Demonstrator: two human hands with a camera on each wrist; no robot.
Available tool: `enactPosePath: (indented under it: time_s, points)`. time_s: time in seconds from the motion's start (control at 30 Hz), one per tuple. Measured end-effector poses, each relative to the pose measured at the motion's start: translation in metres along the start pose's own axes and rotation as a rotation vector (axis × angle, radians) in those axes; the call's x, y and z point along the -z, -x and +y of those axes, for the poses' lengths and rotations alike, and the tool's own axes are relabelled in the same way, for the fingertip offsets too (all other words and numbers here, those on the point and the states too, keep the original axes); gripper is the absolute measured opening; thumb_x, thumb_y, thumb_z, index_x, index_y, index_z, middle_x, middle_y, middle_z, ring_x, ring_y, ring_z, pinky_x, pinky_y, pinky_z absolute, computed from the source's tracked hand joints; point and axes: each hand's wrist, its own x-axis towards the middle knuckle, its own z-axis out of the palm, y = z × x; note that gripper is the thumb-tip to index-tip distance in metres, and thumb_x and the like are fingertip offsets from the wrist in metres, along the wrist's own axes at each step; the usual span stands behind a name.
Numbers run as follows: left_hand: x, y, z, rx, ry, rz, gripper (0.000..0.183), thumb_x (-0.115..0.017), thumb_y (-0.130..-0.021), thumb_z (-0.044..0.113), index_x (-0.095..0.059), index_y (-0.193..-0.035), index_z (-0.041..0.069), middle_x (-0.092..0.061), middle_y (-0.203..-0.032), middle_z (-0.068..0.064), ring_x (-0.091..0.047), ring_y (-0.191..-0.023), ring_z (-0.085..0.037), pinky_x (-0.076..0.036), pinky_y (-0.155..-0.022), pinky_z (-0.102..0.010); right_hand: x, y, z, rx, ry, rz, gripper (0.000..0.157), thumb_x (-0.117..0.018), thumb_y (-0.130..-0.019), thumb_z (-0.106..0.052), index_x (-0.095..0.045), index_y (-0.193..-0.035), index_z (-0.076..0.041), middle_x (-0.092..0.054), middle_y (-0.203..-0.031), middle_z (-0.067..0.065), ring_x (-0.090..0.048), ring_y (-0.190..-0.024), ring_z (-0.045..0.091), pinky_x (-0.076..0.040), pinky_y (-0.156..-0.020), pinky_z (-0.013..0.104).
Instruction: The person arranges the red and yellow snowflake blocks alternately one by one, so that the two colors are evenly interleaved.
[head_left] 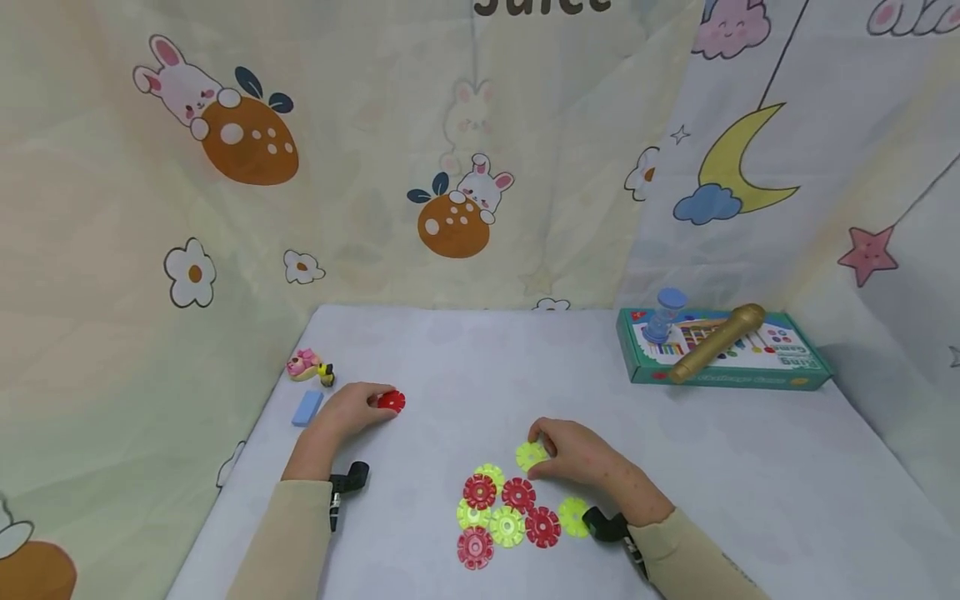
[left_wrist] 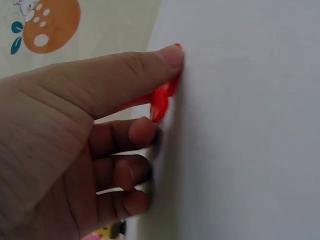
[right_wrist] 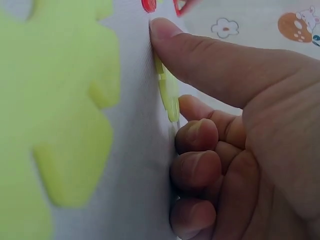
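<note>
My left hand pinches a red notched plastic disc between thumb and fingers, low over the white table at the left. In the left wrist view the red disc shows edge-on under the thumb, the other fingers curled below it. Nearer the middle, my right hand pinches a yellow-green notched disc by its edge. The right wrist view shows this yellow-green disc upright between thumb and forefinger. Just below it lie several loose discs, among them a red one and a yellow-green one, some overlapping.
A green game box stands at the back right, with a blue-topped sand timer and a gold microphone-shaped stick on top. Beyond my left hand are a blue block and a small pink figure. Patterned cloth hangs behind the table.
</note>
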Motion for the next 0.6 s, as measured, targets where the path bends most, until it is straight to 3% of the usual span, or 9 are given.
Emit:
enactPosePath:
  time_s: [0.23, 0.47, 0.6]
  points:
    - [-0.008, 0.007, -0.011, -0.051, 0.063, 0.049, 0.056, -0.070, -0.084, 0.037, -0.054, -0.135, 0.019, -0.057, -0.109, -0.004, -0.047, -0.094, -0.022, -0.043, -0.074, -0.034, -0.001, -0.001, 0.001, -0.043, -0.014, 0.010, 0.045, -0.084, -0.066, -0.039, -0.058, -0.097, -0.018, -0.047, -0.071, -0.001, -0.044, -0.066, 0.013, -0.038, -0.055, 0.028]
    - [-0.010, 0.005, -0.012, -0.062, 0.096, 0.065, 0.053, -0.070, -0.084, 0.035, -0.056, -0.133, 0.020, -0.051, -0.085, -0.004, -0.046, -0.084, -0.020, -0.038, -0.068, -0.034, 0.000, -0.001, -0.002, -0.069, -0.031, 0.006, 0.046, -0.086, -0.065, -0.037, -0.057, -0.095, -0.018, -0.048, -0.074, 0.001, -0.046, -0.070, 0.015, -0.040, -0.057, 0.030]
    - [-0.009, 0.006, -0.014, -0.047, 0.106, 0.065, 0.053, -0.071, -0.084, 0.034, -0.056, -0.132, 0.020, -0.050, -0.085, -0.003, -0.046, -0.086, -0.019, -0.038, -0.069, -0.035, -0.001, -0.002, -0.006, -0.056, -0.038, 0.011, 0.045, -0.086, -0.065, -0.036, -0.056, -0.094, -0.018, -0.050, -0.077, 0.001, -0.046, -0.073, 0.015, -0.042, -0.059, 0.030]
